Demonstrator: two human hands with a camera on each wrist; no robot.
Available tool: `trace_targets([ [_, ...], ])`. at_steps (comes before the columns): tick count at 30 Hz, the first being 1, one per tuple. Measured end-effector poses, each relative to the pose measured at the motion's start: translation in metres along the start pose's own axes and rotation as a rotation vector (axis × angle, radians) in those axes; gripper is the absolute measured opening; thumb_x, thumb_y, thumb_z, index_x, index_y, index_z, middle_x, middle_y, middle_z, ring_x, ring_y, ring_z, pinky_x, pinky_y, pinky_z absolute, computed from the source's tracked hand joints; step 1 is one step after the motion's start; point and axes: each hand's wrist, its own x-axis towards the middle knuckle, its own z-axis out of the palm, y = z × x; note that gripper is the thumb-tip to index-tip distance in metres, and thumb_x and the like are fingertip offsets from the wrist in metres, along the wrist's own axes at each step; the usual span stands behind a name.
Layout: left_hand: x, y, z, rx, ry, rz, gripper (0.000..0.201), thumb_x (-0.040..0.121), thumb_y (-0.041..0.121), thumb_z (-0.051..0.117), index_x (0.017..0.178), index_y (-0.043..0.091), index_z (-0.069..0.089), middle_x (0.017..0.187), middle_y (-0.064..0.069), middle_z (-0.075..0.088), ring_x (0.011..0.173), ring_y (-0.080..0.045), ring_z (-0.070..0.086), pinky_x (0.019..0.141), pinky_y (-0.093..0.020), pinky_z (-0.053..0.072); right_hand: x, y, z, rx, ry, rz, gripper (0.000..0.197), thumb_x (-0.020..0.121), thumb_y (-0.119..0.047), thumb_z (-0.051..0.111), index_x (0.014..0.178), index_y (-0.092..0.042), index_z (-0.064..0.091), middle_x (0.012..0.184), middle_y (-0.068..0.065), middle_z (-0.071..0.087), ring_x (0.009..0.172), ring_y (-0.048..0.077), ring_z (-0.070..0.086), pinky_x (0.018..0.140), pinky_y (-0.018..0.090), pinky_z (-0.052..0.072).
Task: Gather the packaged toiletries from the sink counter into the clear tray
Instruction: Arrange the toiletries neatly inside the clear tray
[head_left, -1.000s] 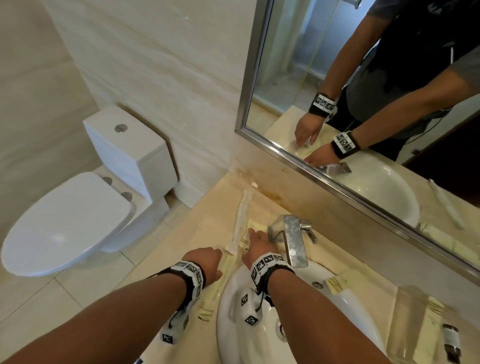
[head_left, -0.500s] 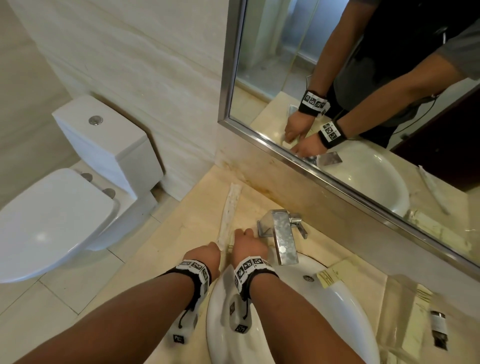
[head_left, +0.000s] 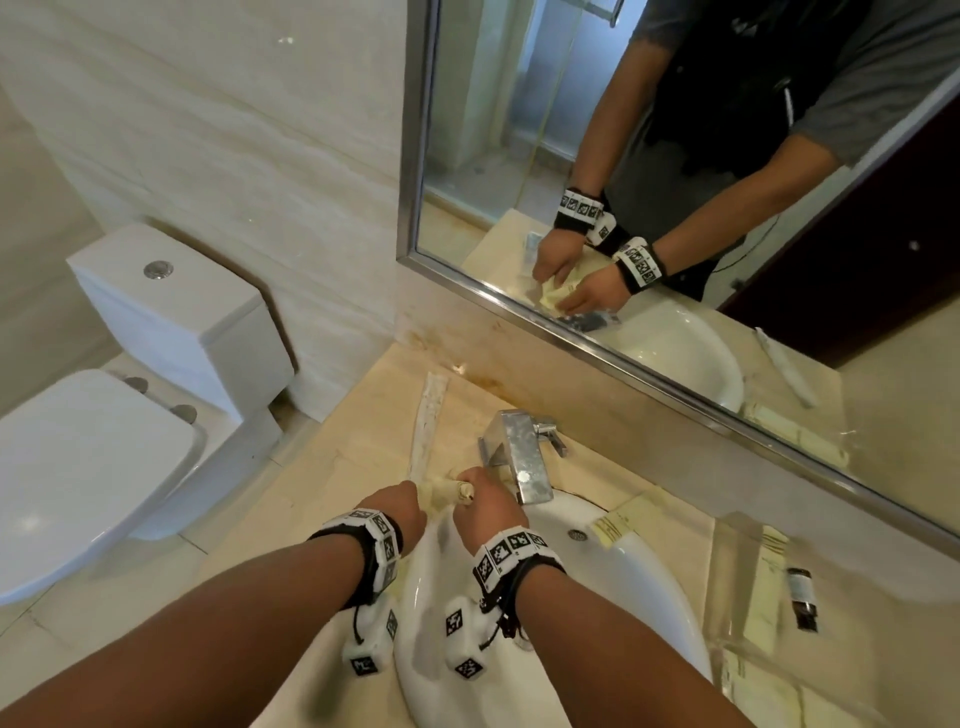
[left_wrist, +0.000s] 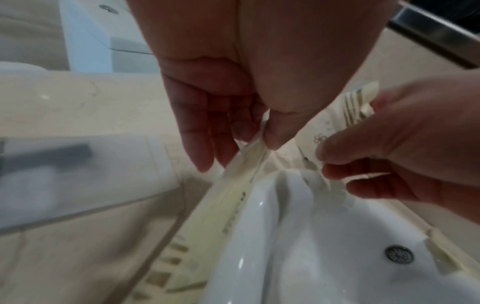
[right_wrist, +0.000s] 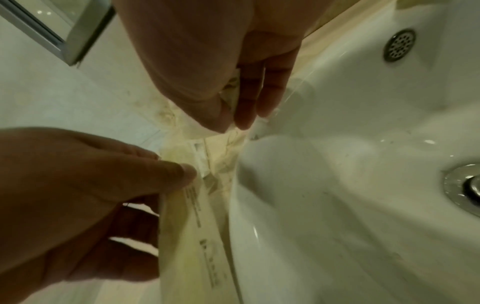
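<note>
A: Head view, sink corner. Our left hand (head_left: 397, 512) pinches the end of a long flat cream packet (left_wrist: 244, 185) lying along the basin rim; our right hand (head_left: 485, 501) pinches a smaller folded sachet (left_wrist: 345, 111) just beside it.

B: Both hands grasping packets, then. Neither is near the clear tray (head_left: 753, 587), which sits on the surface well apart, on the far right of the basin (head_left: 649, 597).

A: Agreed. We judge the task partly done: the tray seems to hold some pale packets already, though through the clear walls we cannot count them. A small dark bottle (head_left: 802, 597) lies by it; inside or just outside, we cannot tell.

B: Left to gather: the two packets in our hands, a long white wrapped stick (head_left: 428, 426) left of the tap (head_left: 522, 457), and a yellow sachet (head_left: 618, 525) on the rim right of it.

A: Surface: beige stone, stained brownish along the back edge below the mirror (head_left: 675, 182). Room: pale marble-look wall, white toilet (head_left: 130, 405) to the left, tiled floor.
</note>
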Motion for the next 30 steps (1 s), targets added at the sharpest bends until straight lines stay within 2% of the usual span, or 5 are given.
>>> trace_targets([
  [9, -0.052, 0.042, -0.006, 0.046, 0.063, 0.235, 0.037, 0.098, 0.038, 0.047, 0.120, 0.008, 0.051, 0.127, -0.014, 0.055, 0.111, -0.031, 0.056, 0.088, -0.034, 0.045, -0.075, 0.038, -0.020, 0.308, 0.016, 0.129, 0.034, 0.077, -0.032, 0.054, 0.110, -0.026, 0.051, 0.094, 0.003, 0.069, 0.086, 0.023, 0.068, 0.079, 0.038, 0.058],
  [15, -0.097, 0.096, 0.018, -0.073, -0.038, 0.445, 0.029, 0.096, 0.030, 0.055, 0.073, 0.021, 0.042, 0.078, 0.005, 0.046, 0.083, -0.019, 0.047, 0.072, -0.029, 0.033, -0.123, 0.082, -0.046, 0.502, -0.055, 0.222, 0.039, 0.077, 0.003, 0.069, 0.104, -0.021, 0.054, 0.085, 0.013, 0.067, 0.075, 0.025, 0.067, 0.061, 0.037, 0.058],
  [18, -0.113, 0.126, 0.039, -0.071, -0.115, 0.496, 0.027, 0.095, 0.029, 0.057, 0.072, 0.021, 0.045, 0.074, 0.004, 0.049, 0.072, -0.014, 0.047, 0.064, -0.028, 0.035, -0.149, 0.112, -0.051, 0.575, -0.020, 0.236, 0.033, 0.068, -0.002, 0.074, 0.099, -0.007, 0.065, 0.088, 0.018, 0.072, 0.076, 0.028, 0.069, 0.070, 0.048, 0.063],
  [22, -0.127, 0.168, 0.066, 0.111, -0.093, 0.587, 0.026, 0.096, 0.034, 0.054, 0.074, 0.024, 0.045, 0.080, 0.002, 0.053, 0.079, -0.020, 0.051, 0.069, -0.031, 0.037, -0.188, 0.151, -0.059, 0.846, 0.127, 0.322, 0.013, 0.088, -0.012, 0.061, 0.097, -0.021, 0.058, 0.087, 0.007, 0.070, 0.069, 0.022, 0.066, 0.053, 0.028, 0.049],
  [30, -0.152, 0.245, 0.128, 0.294, -0.135, 0.703, 0.024, 0.098, 0.038, 0.047, 0.087, 0.017, 0.048, 0.085, -0.001, 0.056, 0.082, -0.024, 0.054, 0.073, -0.032, 0.041, -0.244, 0.243, -0.069, 1.060, 0.414, 0.544, 0.025, 0.097, -0.031, 0.053, 0.094, -0.011, 0.067, 0.067, 0.005, 0.062, 0.055, 0.016, 0.059, 0.049, 0.025, 0.042],
])
